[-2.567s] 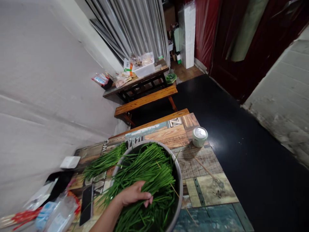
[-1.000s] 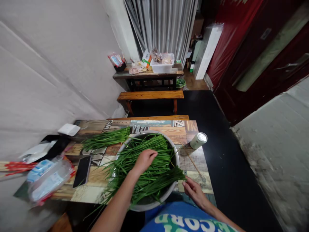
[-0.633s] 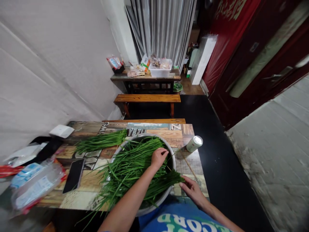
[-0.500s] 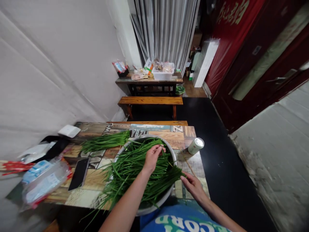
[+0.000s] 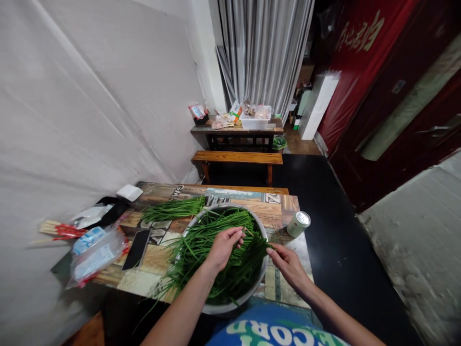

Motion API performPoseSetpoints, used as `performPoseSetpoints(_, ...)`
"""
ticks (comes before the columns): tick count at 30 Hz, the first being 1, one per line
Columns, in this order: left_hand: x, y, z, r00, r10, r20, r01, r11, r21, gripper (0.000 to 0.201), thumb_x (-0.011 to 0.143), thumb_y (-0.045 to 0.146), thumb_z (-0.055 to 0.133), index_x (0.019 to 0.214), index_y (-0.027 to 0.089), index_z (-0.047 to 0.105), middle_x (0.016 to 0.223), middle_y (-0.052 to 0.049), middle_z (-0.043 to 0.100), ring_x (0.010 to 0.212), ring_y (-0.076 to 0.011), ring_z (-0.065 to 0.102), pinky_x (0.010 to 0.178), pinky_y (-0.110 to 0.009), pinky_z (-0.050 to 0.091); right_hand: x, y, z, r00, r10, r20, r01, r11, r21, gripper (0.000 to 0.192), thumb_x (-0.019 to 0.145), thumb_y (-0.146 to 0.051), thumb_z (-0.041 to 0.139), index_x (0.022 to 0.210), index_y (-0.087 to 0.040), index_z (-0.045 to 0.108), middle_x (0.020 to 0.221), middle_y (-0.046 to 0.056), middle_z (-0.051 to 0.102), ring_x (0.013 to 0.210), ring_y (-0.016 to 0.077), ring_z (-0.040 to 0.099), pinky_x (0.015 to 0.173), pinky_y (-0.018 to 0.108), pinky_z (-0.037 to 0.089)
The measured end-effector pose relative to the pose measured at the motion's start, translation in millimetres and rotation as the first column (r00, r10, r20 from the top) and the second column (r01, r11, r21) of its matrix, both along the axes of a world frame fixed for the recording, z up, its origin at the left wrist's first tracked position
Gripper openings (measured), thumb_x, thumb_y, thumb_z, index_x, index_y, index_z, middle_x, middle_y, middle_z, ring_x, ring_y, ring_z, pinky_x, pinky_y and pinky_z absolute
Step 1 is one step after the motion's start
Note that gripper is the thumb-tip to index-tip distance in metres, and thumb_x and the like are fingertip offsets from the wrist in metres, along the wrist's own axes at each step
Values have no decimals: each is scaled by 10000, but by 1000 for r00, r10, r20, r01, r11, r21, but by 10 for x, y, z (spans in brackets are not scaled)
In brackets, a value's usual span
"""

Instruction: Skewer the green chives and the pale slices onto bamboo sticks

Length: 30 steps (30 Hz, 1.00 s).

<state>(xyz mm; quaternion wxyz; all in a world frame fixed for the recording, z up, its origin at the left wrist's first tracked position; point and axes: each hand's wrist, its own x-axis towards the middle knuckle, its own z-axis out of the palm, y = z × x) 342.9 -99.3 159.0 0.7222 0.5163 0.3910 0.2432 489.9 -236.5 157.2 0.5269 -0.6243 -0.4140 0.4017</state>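
Observation:
A metal basin full of long green chives stands on the patchwork-print table, some leaves hanging over its left rim. Over the basin, my left hand is closed in a pinch; a thin yellowish strand sticks out at its fingertips, too small to tell whether leaf or stick. At the basin's right rim, my right hand grips the ends of a chive bunch that lies across the other chives. Beyond the rim to the left lies a separate chive bundle on the table.
A drink can stands right of the basin. To the left are a phone, a plastic package, red-wrapped sticks and a white box. Farther back are a bench and a second table with a white tub.
The view has swung a little left. My left hand has moved slightly down from the far chives, and the yellowish strand now shows at its fingers. My right hand keeps its bunch at the rim.

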Motion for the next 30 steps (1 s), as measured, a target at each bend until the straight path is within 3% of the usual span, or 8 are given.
performPoseSetpoints(7,39,-31,-7,998,-7,65,12,997,-74,331,654,310,667,909,100,650,766,-62,611,617,-85,499,559,-205,370,39,-8,-25,1000,24,-16,-25,1000,-3,371,804,-450,478,962,-173,666,811,42,661,780,212,570,694,290,448)
performPoseSetpoints(11,49,-35,-16,997,-21,75,27,996,-83,331,645,314,675,898,100,661,763,-67,622,624,-90,503,564,-207,369,33,-3,2,1000,22,-17,-22,1000,-17,392,791,-476,480,880,-148,674,677,12,603,638,155,522,587,235,413)
performPoseSetpoints(20,67,8,-94,995,-96,-15,97,993,72,318,653,321,661,877,95,674,712,-69,641,619,-115,522,589,-231,395,50,-3,-77,997,16,-72,-21,998,-64,383,777,-499,485,619,-152,524,514,-59,293,463,69,241,404,195,202)
performPoseSetpoints(23,103,-50,-83,975,-193,-109,212,955,206,273,680,342,625,815,113,689,732,-64,651,650,-140,546,620,-251,418,52,26,-115,989,9,-146,-23,995,-95,387,761,-524,491,624,-162,499,488,-72,271,427,60,214,375,190,160)
performPoseSetpoints(26,106,-73,-64,959,-225,-173,276,879,389,253,721,355,575,804,150,698,890,-71,655,830,-181,569,752,-276,429,61,21,-133,980,4,-198,-25,994,-107,382,757,-534,493,695,-159,527,477,-81,267,401,53,205,360,184,147)
performPoseSetpoints(30,-28,126,-225,948,-139,-288,283,782,555,310,782,353,496,1020,211,636,1037,-64,625,964,-181,542,871,-302,387,100,-149,-188,977,15,-213,-43,991,-128,381,757,-527,507,784,-152,573,496,-74,268,416,57,205,367,184,148)
